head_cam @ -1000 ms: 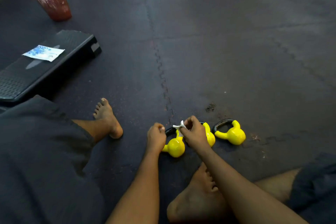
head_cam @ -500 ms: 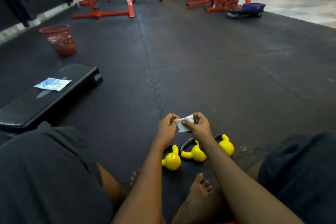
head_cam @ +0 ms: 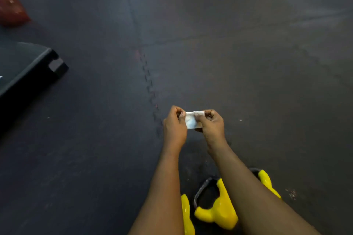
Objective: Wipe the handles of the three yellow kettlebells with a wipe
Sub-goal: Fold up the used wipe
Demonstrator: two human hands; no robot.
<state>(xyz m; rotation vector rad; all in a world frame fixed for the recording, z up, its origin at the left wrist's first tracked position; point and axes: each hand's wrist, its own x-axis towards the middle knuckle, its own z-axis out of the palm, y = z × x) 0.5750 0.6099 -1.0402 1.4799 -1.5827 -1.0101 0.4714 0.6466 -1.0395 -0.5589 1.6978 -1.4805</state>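
Head camera, looking down at a gym floor: a person holds a small white wipe point(head_cam: 193, 120) stretched between both raised hands, above the dark interlocking rubber floor mat point(head_cam: 248, 63). The left hand point(head_cam: 174, 128) pinches the wipe's left edge between thumb and fingertips; the right hand point(head_cam: 212, 126) is clamped on its right edge the same way, so the cloth's long axis runs side to side between them. Neither hand touches a weight.

The three yellow kettlebells lie on the mat well below the hands in the frame, back toward the person's body and partly hidden under the forearms. The left kettlebell point(head_cam: 187, 213) shows only as a yellow sliver beside the left forearm. The middle kettlebell point(head_cam: 219, 210) lies tipped on its side, its dark handle point(head_cam: 202, 187) looping up and to the left. The right kettlebell point(head_cam: 267, 183) peeks out beyond the right forearm.

The wipe appears to be being unfolded or refolded before more wiping. The coming move likely means bringing it back and down; the middle handle lies between the two forearms, about equally near either hand.

At left stand a black step platform point(head_cam: 28, 66) and a red mesh bin point(head_cam: 11, 5).
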